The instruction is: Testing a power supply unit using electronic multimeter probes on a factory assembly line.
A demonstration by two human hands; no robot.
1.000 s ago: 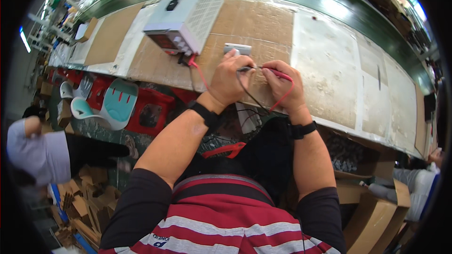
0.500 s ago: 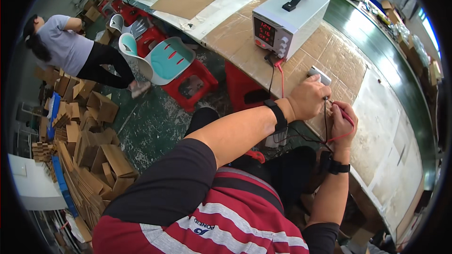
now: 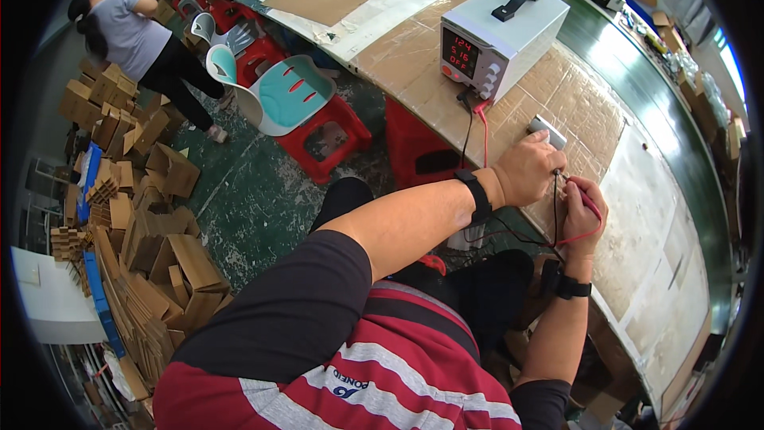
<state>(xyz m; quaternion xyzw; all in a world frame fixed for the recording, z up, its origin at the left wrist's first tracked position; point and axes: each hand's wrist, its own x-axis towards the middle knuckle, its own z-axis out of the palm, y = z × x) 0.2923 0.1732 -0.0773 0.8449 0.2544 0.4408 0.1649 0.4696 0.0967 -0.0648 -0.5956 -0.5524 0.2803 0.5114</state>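
Note:
My left hand (image 3: 527, 169) is closed at the table's edge, its thumb side against a short silver-grey cylinder (image 3: 547, 132) lying on the cardboard-covered top. A black test lead (image 3: 555, 209) runs up to its fingertips, where the black probe end is pinched. Close beside it, my right hand (image 3: 583, 207) grips a red test probe (image 3: 590, 205), its tip pointing at the left fingertips. What the tip touches is too small to make out. Beyond the hands stands a grey bench power supply (image 3: 501, 40) with a lit red display; a black and a red lead are plugged into its front.
The long worktable (image 3: 656, 223) curves along the right. Red stools (image 3: 322, 143) stand at its left side, one bearing a teal and white seat (image 3: 290, 95). Opened cardboard boxes (image 3: 187, 271) pile up on the left floor. Another person (image 3: 135, 32) stands at the upper left.
The view has shifted slightly, so the table and power supply sit a little further right. The other person has stepped along. My hands keep nearly the same pose, close together.

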